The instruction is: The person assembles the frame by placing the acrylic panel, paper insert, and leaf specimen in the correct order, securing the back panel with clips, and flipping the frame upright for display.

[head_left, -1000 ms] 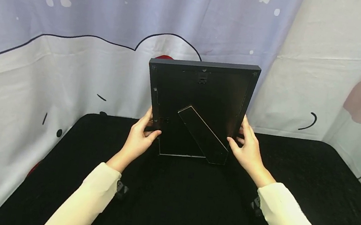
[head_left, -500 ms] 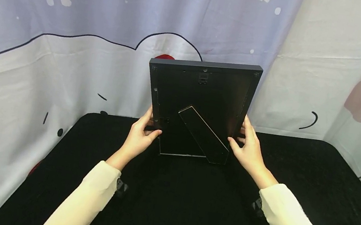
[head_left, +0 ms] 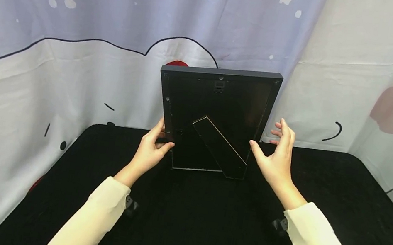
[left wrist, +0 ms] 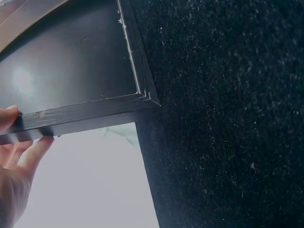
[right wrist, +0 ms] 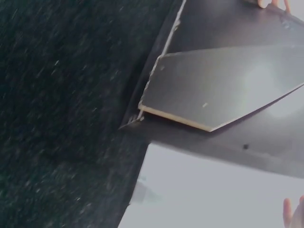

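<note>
A black picture frame [head_left: 183, 108] stands upright at the back of the black table, its rear side toward me. Its slanted easel leg [head_left: 219, 146] lies along the lower right of the backing. My left hand [head_left: 149, 147] grips the left side of the frame, thumb on the back and fingers around the outer edge; the left wrist view shows this hold on the frame edge [left wrist: 90, 116]. My right hand [head_left: 276, 159] is beside the right edge with its fingers spread away from the frame. In the right wrist view, right fingertips [right wrist: 288, 211] show apart from the frame.
Black cloth covers the table [head_left: 201, 223]. Behind it hangs a pale curtain [head_left: 74, 80] with a lilac upper part and printed spots. A dark wrist camera [head_left: 131, 204] sits at my left cuff, another camera [head_left: 281, 225] at my right.
My right hand has let go of the frame's right side, its fingers opening outward to the right. The left hand keeps its hold, and the frame stays in place.
</note>
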A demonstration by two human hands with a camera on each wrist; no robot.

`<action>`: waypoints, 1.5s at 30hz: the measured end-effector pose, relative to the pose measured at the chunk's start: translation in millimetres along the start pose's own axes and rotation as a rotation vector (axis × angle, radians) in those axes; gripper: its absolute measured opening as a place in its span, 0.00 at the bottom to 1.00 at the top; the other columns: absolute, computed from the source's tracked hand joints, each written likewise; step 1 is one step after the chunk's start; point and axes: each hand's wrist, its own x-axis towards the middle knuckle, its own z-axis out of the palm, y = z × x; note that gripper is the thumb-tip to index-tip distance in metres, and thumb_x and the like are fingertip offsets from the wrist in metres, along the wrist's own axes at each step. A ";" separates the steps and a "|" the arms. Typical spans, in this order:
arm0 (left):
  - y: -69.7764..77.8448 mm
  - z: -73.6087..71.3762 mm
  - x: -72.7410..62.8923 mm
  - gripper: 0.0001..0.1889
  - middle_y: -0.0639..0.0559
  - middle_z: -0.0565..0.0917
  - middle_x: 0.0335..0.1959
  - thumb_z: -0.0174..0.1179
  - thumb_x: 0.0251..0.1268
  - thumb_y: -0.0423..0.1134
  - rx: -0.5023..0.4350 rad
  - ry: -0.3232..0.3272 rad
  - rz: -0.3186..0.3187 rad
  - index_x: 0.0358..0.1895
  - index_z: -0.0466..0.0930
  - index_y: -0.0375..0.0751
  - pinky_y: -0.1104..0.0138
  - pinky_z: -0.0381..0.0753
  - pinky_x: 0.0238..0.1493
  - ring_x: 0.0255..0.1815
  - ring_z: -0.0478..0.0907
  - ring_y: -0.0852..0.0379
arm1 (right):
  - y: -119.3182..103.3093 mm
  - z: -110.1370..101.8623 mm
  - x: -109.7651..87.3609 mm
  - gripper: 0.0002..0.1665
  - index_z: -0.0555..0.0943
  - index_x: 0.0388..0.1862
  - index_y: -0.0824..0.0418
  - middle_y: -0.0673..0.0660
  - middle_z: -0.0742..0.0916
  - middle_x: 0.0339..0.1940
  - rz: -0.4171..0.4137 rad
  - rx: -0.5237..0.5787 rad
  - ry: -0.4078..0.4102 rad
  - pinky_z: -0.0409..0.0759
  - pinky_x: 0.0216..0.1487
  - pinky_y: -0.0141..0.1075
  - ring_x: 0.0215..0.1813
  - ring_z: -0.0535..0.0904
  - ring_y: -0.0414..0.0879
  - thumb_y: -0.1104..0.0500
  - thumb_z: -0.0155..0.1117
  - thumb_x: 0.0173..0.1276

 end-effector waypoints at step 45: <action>44.5 -3.8 -5.8 0.41 0.31 0.74 0.51 0.59 0.56 0.16 0.030 -0.020 -0.052 0.74 0.52 0.30 0.58 0.82 0.46 0.51 0.77 0.38 | -28.3 24.7 -29.7 0.28 0.69 0.65 0.67 0.64 0.83 0.48 0.399 0.167 -0.378 0.77 0.51 0.40 0.50 0.80 0.55 0.64 0.63 0.67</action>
